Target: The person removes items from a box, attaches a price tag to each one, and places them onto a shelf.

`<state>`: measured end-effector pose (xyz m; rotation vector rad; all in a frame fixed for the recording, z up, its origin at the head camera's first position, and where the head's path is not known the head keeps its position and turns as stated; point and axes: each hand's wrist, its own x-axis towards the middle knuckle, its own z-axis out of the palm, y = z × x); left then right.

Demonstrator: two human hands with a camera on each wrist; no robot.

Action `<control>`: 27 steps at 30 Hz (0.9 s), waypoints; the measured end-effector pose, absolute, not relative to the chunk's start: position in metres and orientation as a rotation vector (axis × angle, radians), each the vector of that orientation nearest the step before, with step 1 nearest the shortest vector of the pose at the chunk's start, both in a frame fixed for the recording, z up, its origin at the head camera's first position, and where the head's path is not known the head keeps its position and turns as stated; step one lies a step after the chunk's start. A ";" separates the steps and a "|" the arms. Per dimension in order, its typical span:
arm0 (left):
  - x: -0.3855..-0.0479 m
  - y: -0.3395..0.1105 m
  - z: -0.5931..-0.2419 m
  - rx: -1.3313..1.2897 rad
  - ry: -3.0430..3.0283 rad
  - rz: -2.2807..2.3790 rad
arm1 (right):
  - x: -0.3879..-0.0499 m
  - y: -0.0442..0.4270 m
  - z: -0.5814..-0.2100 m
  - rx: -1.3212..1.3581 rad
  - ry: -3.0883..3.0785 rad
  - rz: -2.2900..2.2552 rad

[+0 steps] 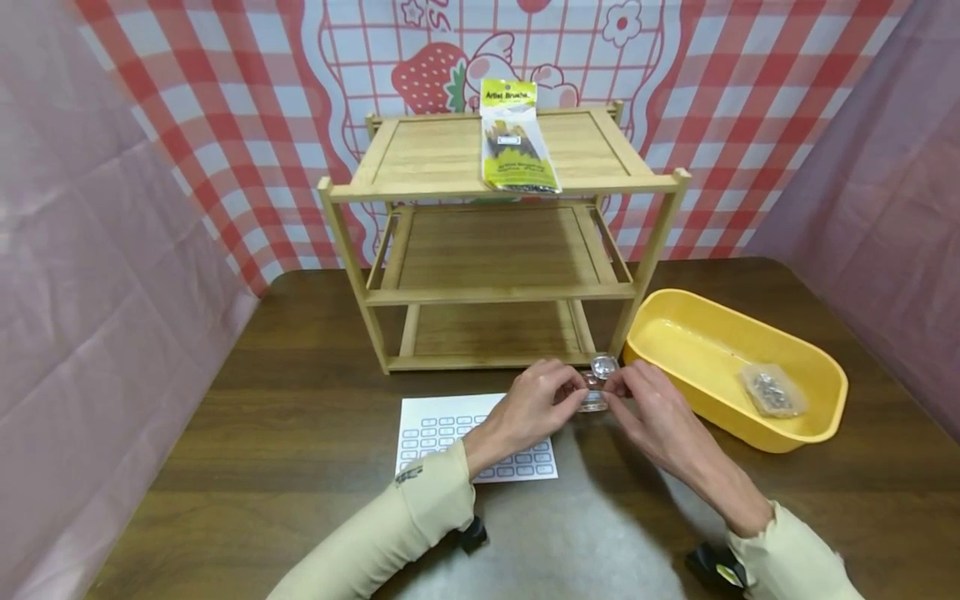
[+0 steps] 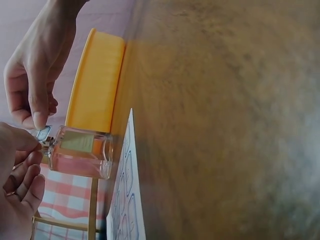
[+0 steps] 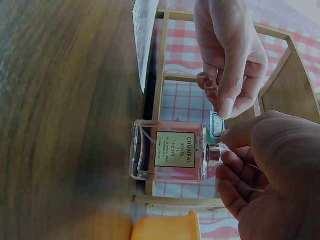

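Between both hands is a small white label (image 3: 216, 124) with a blue border. My left hand (image 1: 525, 408) pinches one edge of it, and my right hand (image 1: 654, 408) pinches the opposite edge. Right by the fingers, a clear glass perfume bottle (image 3: 175, 150) with pink liquid stands upright on the table. A pale printed panel covers part of its front. In the head view, a round clear top (image 1: 603, 365) shows just beyond the fingertips. Fingers partly hide the bottle's neck. Under my left forearm lies a white sheet of blue-bordered labels (image 1: 442, 408).
A three-tier wooden shelf (image 1: 502, 293) stands behind the hands, with a packet of artist brushes (image 1: 517, 137) on its top tier. At the right, a yellow basin (image 1: 693, 333) holds a small clear packet (image 1: 772, 390). A checked curtain (image 1: 247, 125) hangs behind.
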<state>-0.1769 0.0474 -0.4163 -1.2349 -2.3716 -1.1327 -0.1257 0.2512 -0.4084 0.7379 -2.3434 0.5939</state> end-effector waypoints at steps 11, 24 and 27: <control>-0.179 0.052 -0.418 -1.213 -2.376 -1.090 | -0.127 0.253 -0.411 0.720 -2.328 0.570; -0.179 0.059 -0.420 -1.190 -2.346 -0.998 | -0.129 0.254 -0.413 0.667 -2.315 0.579; -0.180 0.061 -0.420 -1.194 -2.339 -0.978 | -0.130 0.254 -0.413 0.661 -2.307 0.583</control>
